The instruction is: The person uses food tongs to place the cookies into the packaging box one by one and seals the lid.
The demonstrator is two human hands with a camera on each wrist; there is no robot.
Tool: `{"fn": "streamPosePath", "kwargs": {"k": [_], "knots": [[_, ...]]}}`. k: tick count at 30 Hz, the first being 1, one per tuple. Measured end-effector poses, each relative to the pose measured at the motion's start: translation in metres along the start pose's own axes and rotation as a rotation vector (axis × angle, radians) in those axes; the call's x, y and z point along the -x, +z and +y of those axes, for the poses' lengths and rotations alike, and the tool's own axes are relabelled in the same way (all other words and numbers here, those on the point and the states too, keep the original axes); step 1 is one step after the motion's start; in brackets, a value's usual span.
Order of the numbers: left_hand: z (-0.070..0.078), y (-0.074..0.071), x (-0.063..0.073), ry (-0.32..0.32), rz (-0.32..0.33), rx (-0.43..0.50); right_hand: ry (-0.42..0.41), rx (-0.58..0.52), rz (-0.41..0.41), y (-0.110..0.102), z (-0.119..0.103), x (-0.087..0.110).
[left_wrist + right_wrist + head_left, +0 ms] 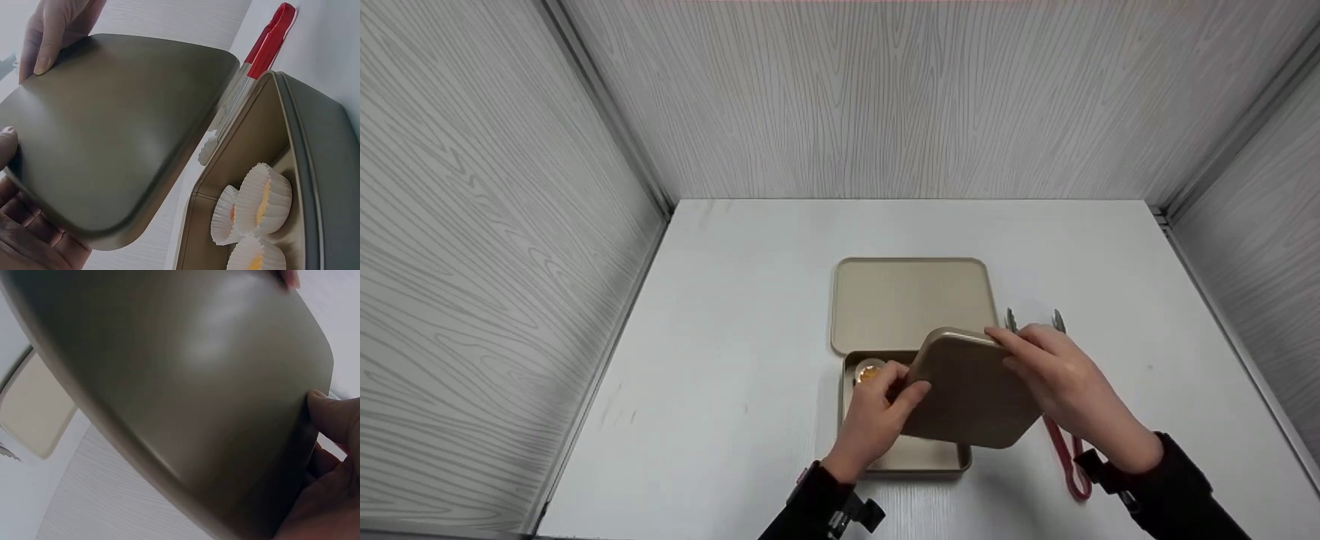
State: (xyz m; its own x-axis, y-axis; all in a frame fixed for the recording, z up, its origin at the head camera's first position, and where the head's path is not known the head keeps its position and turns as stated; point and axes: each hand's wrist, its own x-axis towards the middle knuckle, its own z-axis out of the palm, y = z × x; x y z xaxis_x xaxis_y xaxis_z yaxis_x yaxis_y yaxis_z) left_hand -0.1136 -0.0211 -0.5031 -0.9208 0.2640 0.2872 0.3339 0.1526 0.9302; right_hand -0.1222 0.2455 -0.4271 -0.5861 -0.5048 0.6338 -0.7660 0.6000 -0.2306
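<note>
Both hands hold a bronze-coloured rectangular tray [975, 394] with rounded corners, tilted over an open tin. My left hand [877, 420] pinches its left edge with thumb and fingers. At the upper right edge, my right hand [1065, 382] grips it, the thumb on the far side in the head view. Below stands the deep bronze tin [919, 472], partly covered by the raised tray. In the left wrist view, several white pleated paper cups [263, 199] with yellow-orange contents sit inside this tin. The right wrist view is mostly filled by the tray's smooth face.
A flat beige tray or lid [911, 300] lies on the white table directly behind the tin. Tongs with red handles [1065, 461] lie to the right, partly beneath my right hand. Wood-grain panels [840, 97] wall the table at the back and both sides.
</note>
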Motion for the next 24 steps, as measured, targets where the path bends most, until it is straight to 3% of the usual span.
{"fn": "streamPosePath", "kwargs": {"k": [8,24], "knots": [[-0.002,0.004,0.002,0.005,-0.010,0.028,0.063,-0.032,-0.027,0.003,0.001,0.001],[0.000,0.012,0.007,0.052,0.110,0.091,0.193,-0.087,0.011,0.012,0.008,0.001]]}}
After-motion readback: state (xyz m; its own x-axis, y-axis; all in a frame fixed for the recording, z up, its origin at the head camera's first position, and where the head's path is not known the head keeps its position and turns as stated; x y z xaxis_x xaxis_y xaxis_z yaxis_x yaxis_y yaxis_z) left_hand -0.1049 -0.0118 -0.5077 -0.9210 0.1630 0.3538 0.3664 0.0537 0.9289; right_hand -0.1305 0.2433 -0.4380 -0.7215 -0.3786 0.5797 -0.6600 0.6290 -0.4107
